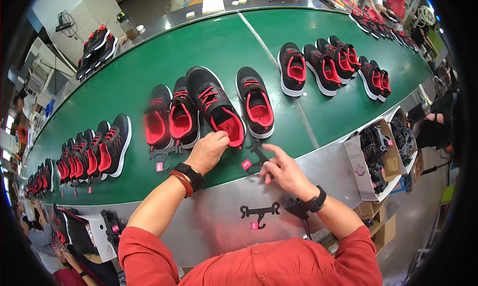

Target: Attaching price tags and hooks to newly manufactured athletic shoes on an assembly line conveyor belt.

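My left hand [211,149] is closed on the heel of a black-and-red sneaker [209,89], fingers pinching its red collar. Just right of that, my right hand [286,171] has its fingers curled, the index finger stretched forward, at a black plastic shoe hanger [257,154] with a pink tag. Motion blurs this hanger, and the fingers partly hide where they meet it. A single matching sneaker [255,104] stands to the right of the held one. To the left, a pair of sneakers [181,114] has a tagged hanger [167,151] at its heels.
Another tagged hanger [260,212] lies on the metal ledge before me. More sneakers stand in rows on the green belt [149,181], left and right. Open boxes of hangers [376,154] sit at the right edge. Several people work around the belt.
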`<state>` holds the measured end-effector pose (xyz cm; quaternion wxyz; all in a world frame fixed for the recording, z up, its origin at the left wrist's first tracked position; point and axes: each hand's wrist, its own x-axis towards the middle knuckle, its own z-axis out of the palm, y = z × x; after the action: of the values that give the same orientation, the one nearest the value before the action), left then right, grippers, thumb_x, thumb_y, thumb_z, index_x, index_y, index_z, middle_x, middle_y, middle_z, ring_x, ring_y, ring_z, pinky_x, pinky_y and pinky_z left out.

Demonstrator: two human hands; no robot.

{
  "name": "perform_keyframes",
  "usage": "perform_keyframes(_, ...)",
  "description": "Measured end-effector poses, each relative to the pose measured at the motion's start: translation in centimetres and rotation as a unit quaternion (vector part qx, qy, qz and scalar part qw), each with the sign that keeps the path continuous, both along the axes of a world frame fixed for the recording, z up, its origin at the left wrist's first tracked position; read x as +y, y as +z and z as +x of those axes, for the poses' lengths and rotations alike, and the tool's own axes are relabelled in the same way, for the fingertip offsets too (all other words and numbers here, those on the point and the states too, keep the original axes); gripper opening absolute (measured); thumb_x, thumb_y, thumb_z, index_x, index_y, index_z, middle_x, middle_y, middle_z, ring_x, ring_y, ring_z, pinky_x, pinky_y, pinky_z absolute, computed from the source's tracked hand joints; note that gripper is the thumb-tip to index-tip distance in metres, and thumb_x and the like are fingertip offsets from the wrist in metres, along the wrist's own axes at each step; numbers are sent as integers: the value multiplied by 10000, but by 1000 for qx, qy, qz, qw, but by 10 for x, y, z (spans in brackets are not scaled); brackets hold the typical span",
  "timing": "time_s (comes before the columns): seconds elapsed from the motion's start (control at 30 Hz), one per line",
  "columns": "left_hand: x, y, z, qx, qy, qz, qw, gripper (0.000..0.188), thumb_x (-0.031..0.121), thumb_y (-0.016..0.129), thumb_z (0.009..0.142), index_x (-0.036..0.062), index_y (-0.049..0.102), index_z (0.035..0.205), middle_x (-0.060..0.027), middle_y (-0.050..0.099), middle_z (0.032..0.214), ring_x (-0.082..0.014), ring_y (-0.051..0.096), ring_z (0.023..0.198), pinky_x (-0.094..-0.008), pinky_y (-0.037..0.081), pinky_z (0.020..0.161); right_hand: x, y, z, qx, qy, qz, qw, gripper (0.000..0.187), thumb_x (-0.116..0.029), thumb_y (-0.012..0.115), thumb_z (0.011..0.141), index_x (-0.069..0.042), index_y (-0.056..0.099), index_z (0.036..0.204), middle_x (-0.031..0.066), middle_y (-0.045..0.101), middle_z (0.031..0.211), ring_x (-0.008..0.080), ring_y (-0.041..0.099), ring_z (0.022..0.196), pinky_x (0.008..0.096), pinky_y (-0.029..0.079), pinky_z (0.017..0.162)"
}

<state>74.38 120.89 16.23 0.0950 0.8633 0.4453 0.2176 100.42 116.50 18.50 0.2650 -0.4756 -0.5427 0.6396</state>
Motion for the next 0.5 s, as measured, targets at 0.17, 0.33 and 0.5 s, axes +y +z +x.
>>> perform_keyframes(0.17, 2, -2, 1, -8, 0, 31, 999, 146, 40, 619, 803, 49, 536, 923, -85, 575, 976, -294, 584, 860, -398, 513, 739, 7, -13, -9, 34, -7, -4, 999, 449, -48, 464, 987, -54, 386, 1430, 64, 638, 850, 100, 594, 645, 241, 494, 650)
perform_keyframes(0.33, 4, -4, -1, 0, 3, 34, 999, 153, 48, 628, 800, 50, 535, 921, -82, 579, 978, -293, 584, 866, -400, 513, 737, 8, -24, -13, 51, -13, -6, 999, 441, -69, 483, 978, -53, 426, 1415, 51, 647, 832, 87, 599, 626, 239, 482, 591)
perform_keyframes(0.5, 3, 0, 2, 11, 7, 30, 999, 155, 61, 637, 797, 51, 536, 913, -81, 582, 972, -288, 587, 865, -400, 515, 725, 9, -23, -14, 65, -27, -30, 997, 457, -70, 459, 994, -55, 389, 1445, 55, 636, 845, 97, 591, 632, 238, 494, 643)
